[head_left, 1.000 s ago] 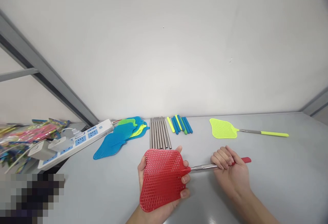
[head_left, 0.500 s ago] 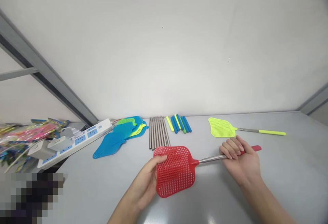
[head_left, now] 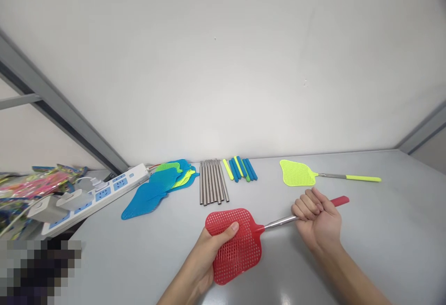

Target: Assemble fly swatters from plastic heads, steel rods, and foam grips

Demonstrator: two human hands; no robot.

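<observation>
A red fly swatter (head_left: 245, 249) is held in both hands above the grey table, its mesh head to the left and its handle tilted up to the right. My left hand (head_left: 211, 254) grips the head, thumb on top of the mesh and the fingers hidden beneath. Round the metal rod and the near end of the red handle, my right hand (head_left: 318, 216) is closed. Behind it lies a yellow-green fly swatter (head_left: 298, 173) with rod and handle attached. Several metal rods (head_left: 213, 182) rest side by side beyond the red head.
Short yellow, blue and green handle sleeves (head_left: 240, 169) lie right of the rods. Blue and green swatter heads (head_left: 153, 193) are piled to the left, near a white power strip (head_left: 104, 198) with plugs in it. Plastic-wrapped packages (head_left: 42, 182) sit far left. A wall (head_left: 223, 86) stands behind the table.
My left hand has shifted further onto the red mesh, its thumb now nearer the middle. The red swatter has moved slightly lower in view. My right hand keeps its grip.
</observation>
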